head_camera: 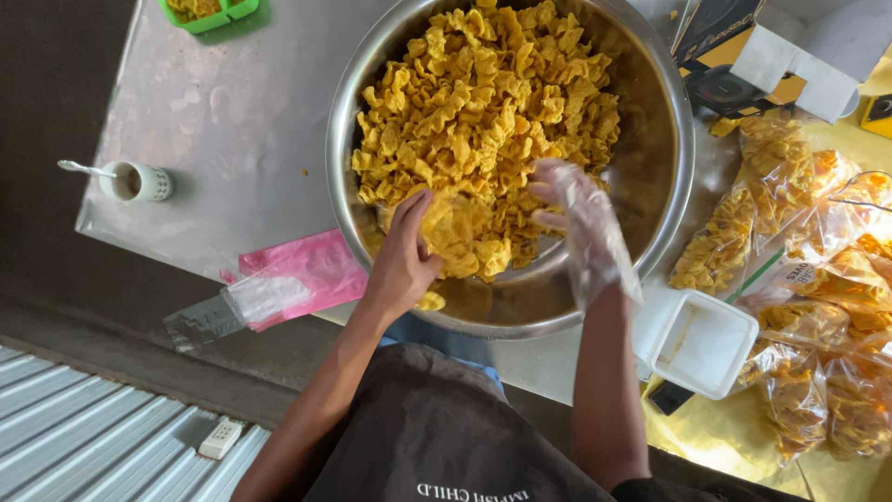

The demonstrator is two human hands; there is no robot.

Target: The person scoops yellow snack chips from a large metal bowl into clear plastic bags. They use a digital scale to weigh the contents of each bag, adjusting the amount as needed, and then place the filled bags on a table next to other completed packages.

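Your bare left hand [406,256] is closed around a clear bag of yellow fried chips [452,226], held at the near rim inside the steel bowl [664,177]. Your gloved right hand [581,218] hangs loosely open, fingers spread over the chip heap [483,102]. Which way the bag's mouth points, I cannot tell.

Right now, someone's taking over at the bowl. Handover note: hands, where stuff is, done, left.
Left hand: bare, closed on a clear bag being filled with yellow snacks, over the near side of the steel bowl.
Right hand: in a clear plastic glove, fingers spread, reaching into the snack pile; nothing clearly gripped.
Filled bags lie on the table to the right, beside a white tub. A pink packet of empty bags lies left of the bowl.
Done: several bags filled.
Left: the bowl holds a large heap; the bag in hand looks partly full.
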